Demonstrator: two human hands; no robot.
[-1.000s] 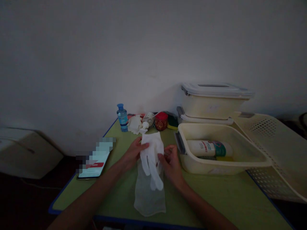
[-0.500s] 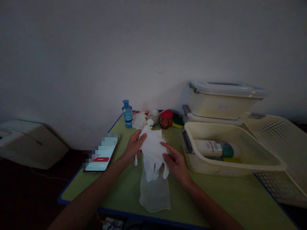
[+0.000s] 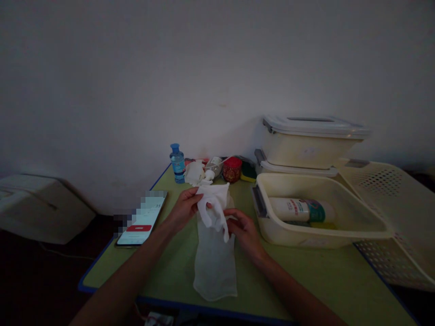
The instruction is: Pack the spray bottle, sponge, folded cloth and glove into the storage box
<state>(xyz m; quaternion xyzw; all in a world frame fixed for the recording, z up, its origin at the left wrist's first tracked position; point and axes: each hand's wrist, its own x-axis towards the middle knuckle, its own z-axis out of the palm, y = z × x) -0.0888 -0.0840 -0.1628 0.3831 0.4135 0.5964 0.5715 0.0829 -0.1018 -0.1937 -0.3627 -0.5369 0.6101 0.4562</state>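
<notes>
A white glove (image 3: 215, 203) is held up over the table between both hands, its fingers bunched and folded. My left hand (image 3: 185, 206) pinches the glove's left side near the top. At its lower right, my right hand (image 3: 244, 228) has its fingers curled at the glove's finger ends; the fingertips are partly hidden. Beneath the glove, a whitish translucent mesh-like piece (image 3: 215, 271) lies flat on the table, reaching toward the front edge.
A phone (image 3: 141, 222) lies at left on the green table (image 3: 288, 280). Behind stand a blue bottle (image 3: 177, 164), a red jar (image 3: 232, 170) and a sponge (image 3: 248, 172). An open cream bin (image 3: 319, 237) at right holds a white roll-shaped pack (image 3: 299, 209); lidded boxes (image 3: 312, 145) are stacked behind.
The glove's fingers, which hung spread downward, are now gathered up and folded toward the right hand. My left hand keeps its grip, and the view has shifted slightly.
</notes>
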